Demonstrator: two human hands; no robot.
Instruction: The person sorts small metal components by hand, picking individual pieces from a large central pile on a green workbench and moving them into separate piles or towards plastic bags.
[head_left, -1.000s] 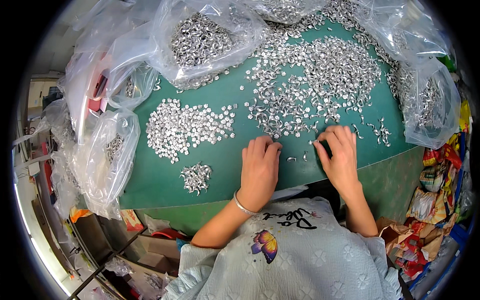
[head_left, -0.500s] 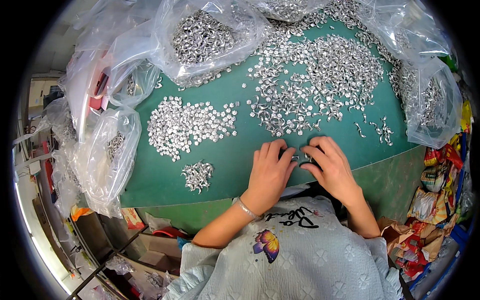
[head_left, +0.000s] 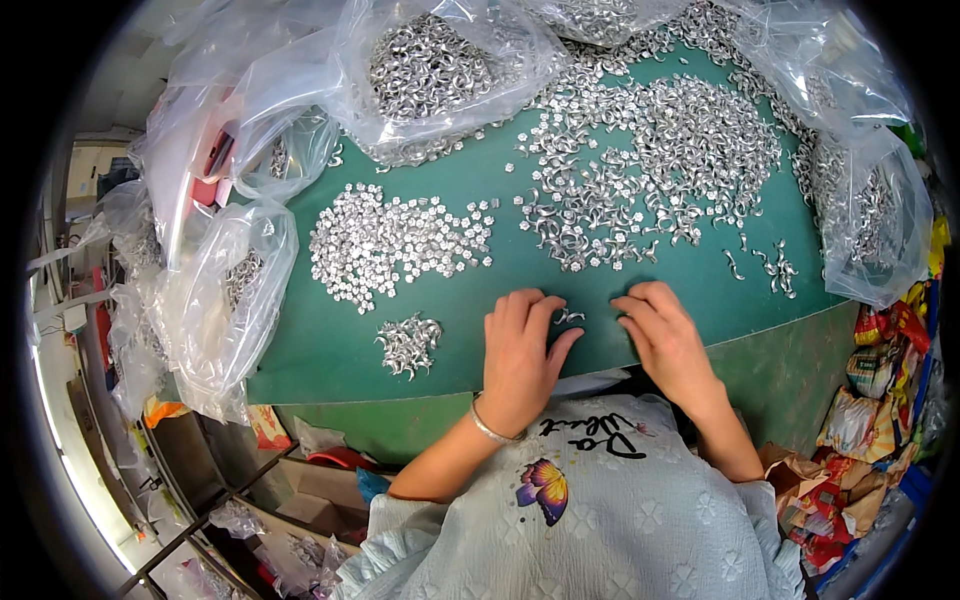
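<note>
My left hand [head_left: 520, 352] lies palm down on the green table [head_left: 330, 340] near its front edge, fingers slightly curled, a bracelet on the wrist. My right hand [head_left: 668, 338] rests beside it, fingers bent onto the mat. Between the two hands sits a small silver metal piece [head_left: 569, 317], just off my left fingertips. Whether either hand holds a piece under its fingers is hidden. A big spread of silver metal parts [head_left: 650, 160] covers the table beyond my hands.
A flat patch of small silver pieces [head_left: 395, 240] lies at centre left, with a small heap [head_left: 408, 343] near the front edge. Clear plastic bags [head_left: 440, 70] of parts ring the table's far and left sides; another bag [head_left: 870, 215] is at right. Colourful wrappers [head_left: 880, 390] pile at lower right.
Both hands have drawn back from the big spread toward the table's front edge. They came together and now lie a little apart with a single piece between them.
</note>
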